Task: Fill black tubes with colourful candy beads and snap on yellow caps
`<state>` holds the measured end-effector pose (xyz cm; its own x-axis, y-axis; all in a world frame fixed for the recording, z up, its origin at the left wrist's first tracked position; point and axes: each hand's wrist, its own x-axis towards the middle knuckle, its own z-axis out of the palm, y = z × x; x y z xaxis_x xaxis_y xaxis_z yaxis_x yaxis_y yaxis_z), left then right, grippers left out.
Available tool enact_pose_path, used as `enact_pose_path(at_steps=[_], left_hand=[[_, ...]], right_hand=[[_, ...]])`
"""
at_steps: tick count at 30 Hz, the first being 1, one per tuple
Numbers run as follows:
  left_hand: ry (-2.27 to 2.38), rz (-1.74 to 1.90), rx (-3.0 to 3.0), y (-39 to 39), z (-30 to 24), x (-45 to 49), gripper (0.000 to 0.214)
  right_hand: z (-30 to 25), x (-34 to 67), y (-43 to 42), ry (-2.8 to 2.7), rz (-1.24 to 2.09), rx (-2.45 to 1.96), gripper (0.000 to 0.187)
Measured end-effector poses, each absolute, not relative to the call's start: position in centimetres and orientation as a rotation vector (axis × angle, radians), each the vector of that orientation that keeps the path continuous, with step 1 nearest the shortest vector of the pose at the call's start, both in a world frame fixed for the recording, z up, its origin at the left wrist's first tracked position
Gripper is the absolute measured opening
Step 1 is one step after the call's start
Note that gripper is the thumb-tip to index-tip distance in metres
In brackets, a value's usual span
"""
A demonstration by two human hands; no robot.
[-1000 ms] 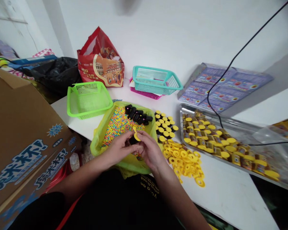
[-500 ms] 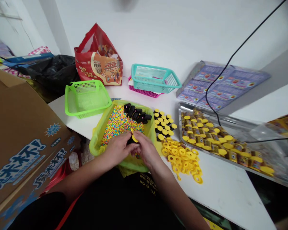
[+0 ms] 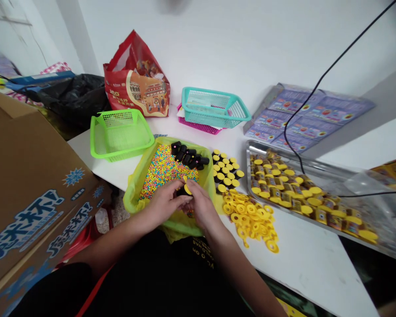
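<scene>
Over the basin lined with a yellow-green bag (image 3: pixel 208 187), both my hands meet around one small black cup (image 3: pixel 181 192). My left hand (image 3: pixel 165 203) is closed on the cup's dark body. On the yellow lid (image 3: pixel 187 189) at its top rest the fingers of my right hand (image 3: pixel 200 206), also closed. Fingers hide most of the cup, so I cannot tell whether the lid is fully seated. Small multicoloured candy balls (image 3: pixel 160 169) fill the basin. Several black cups (image 3: pixel 189 157) lie along its far side.
Right of the basin stand yellow-lidded black cups (image 3: pixel 226 169) and a pile of yellow rings and lids (image 3: pixel 251 218). A metal tray (image 3: pixel 250 176) holds wrapped yellow-lidded cups. Behind are a green basket (image 3: pixel 122 154), a teal basket (image 3: pixel 214 119) and a red bag (image 3: pixel 119 94). A cardboard box (image 3: pixel 29 176) stands left.
The view has shifted very slightly. My hands stay together on the cup, and the fingers of my right hand have moved a little over the yellow lid.
</scene>
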<state>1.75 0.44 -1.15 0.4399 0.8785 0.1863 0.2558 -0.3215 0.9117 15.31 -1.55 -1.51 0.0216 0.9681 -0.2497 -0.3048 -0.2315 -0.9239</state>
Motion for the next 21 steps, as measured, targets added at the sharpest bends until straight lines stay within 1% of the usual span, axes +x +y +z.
enact_pose_path(at_steps=[4, 12, 15, 19, 21], left_hand=[[1.041, 0.866, 1.899, 0.39, -0.86, 1.7, 0.014], [1.06, 0.875, 1.876, 0.17, -0.97, 1.69, 0.01], [1.021, 0.898, 1.775, 0.19, -1.12, 1.69, 0.014], [0.848, 0.842, 1.421, 0.13, -0.67, 1.78, 0.023], [0.846, 0.829, 1.269, 0.0, -0.37, 2.01, 0.031]], right_hand=[[-1.45, 15.18, -1.76, -0.801, 1.423, -1.175, 0.04], [-2.19, 15.19, -1.8, -0.915, 1.362, -1.192, 0.039], [-2.33, 15.19, -1.72, -0.919, 1.371, -1.199, 0.039], [-2.37, 15.29, -1.56, -0.878, 1.411, -1.179, 0.039], [-2.33, 15.33, -1.54, -0.888, 1.415, -1.187, 0.04]])
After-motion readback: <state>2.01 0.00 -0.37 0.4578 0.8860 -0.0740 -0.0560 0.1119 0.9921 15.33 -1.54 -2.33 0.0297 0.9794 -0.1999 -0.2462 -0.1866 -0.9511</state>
